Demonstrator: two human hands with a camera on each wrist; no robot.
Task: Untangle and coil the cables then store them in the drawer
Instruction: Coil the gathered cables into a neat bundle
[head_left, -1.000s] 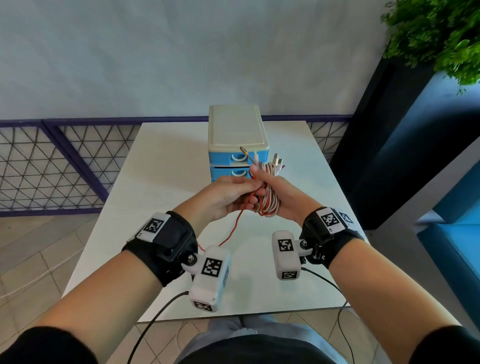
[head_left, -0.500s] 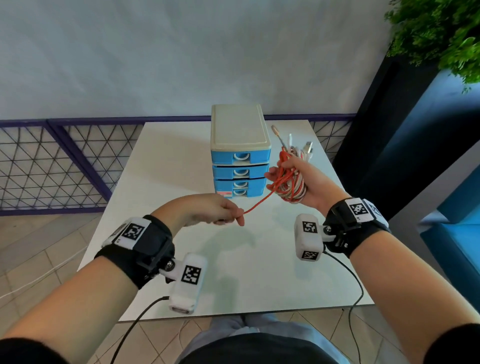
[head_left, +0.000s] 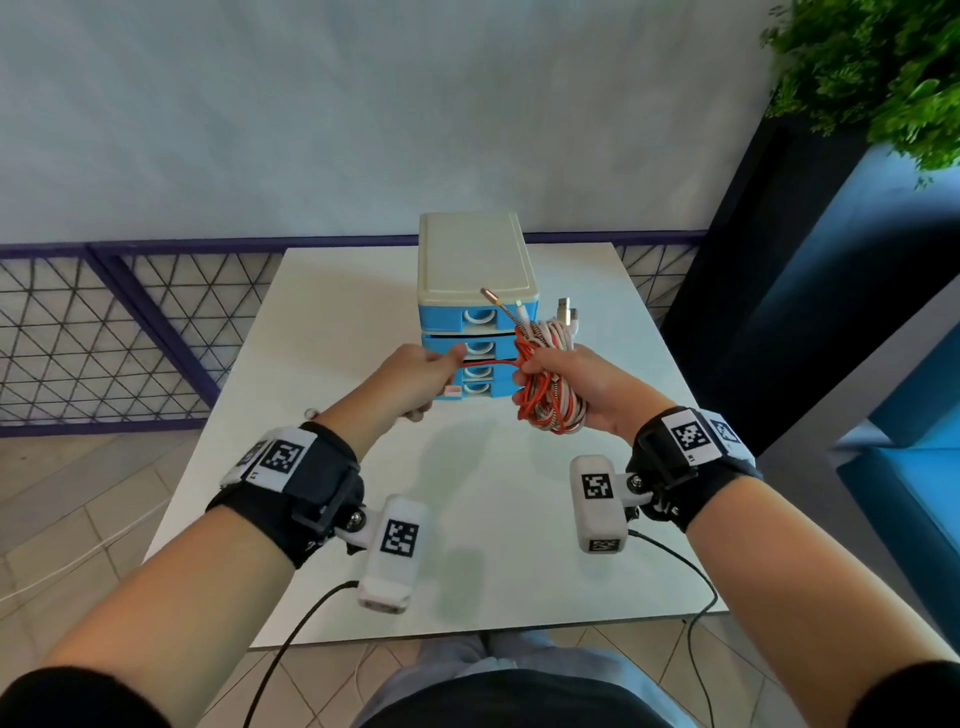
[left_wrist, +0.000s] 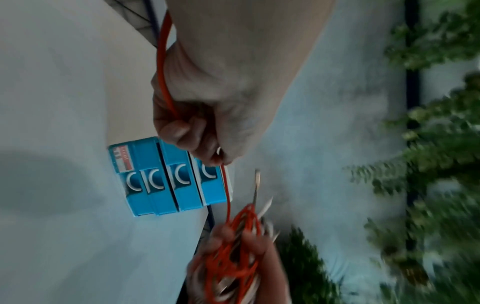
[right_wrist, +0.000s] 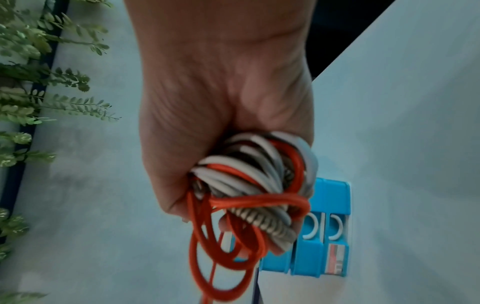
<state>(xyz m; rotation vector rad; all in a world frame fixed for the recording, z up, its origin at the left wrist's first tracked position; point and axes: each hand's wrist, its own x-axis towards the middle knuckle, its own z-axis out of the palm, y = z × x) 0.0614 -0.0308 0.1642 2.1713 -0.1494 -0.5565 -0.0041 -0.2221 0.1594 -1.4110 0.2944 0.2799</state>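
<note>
My right hand (head_left: 558, 382) grips a coiled bundle of cables (head_left: 550, 364) (right_wrist: 249, 185), orange, white and braided, with metal plugs sticking up from its top. A single orange cable (head_left: 488, 364) (left_wrist: 166, 67) runs taut from the bundle leftward into my left hand (head_left: 423, 376), which pinches it between thumb and curled fingers (left_wrist: 182, 129). Both hands hover above the white table (head_left: 322, 322), just in front of the small blue drawer unit (head_left: 475, 291) with a cream top. Its stacked drawers (left_wrist: 161, 179) look closed.
A purple mesh fence (head_left: 119, 322) runs behind and left of the table. A dark planter with green foliage (head_left: 872, 78) stands at the right, beside a blue seat (head_left: 914, 499). Black wrist-camera cords (head_left: 291, 644) hang off the table's near edge.
My left hand rose and moved toward the right hand, shortening the orange strand between them. The right hand with the bundle shifted slightly left, closer to the drawer front.
</note>
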